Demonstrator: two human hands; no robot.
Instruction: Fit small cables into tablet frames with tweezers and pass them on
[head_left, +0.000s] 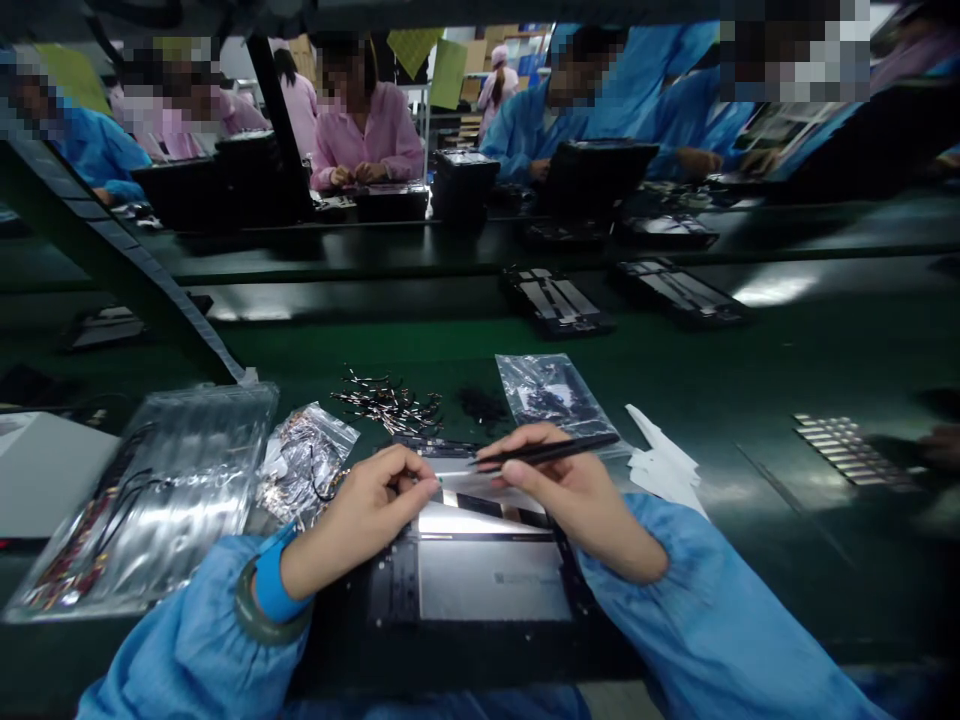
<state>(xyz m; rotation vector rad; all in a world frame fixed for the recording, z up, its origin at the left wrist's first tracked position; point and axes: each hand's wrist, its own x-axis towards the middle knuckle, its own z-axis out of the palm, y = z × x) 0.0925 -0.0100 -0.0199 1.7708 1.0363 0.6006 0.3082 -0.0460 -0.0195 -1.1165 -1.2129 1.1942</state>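
Observation:
In front of me lies a flat black device body (394,585) with a silver rectangular panel (495,585) set in it. My left hand (382,490) is above its left side, thumb and forefinger pinched on the end of a thin pale strip (461,474). The strip stretches across to the fingers of my right hand (562,490). That hand is closed round slim black tweezers (559,450), whose tip points left toward the strip. Whether the right fingers also grip the strip is hard to tell.
Beyond the device are a pile of short wires (390,400), a clear bag of dark parts (551,390) and white paper pieces (664,460). On the left, a bag of small parts (307,450) and a clear plastic tray (195,490). Co-workers sit across the line.

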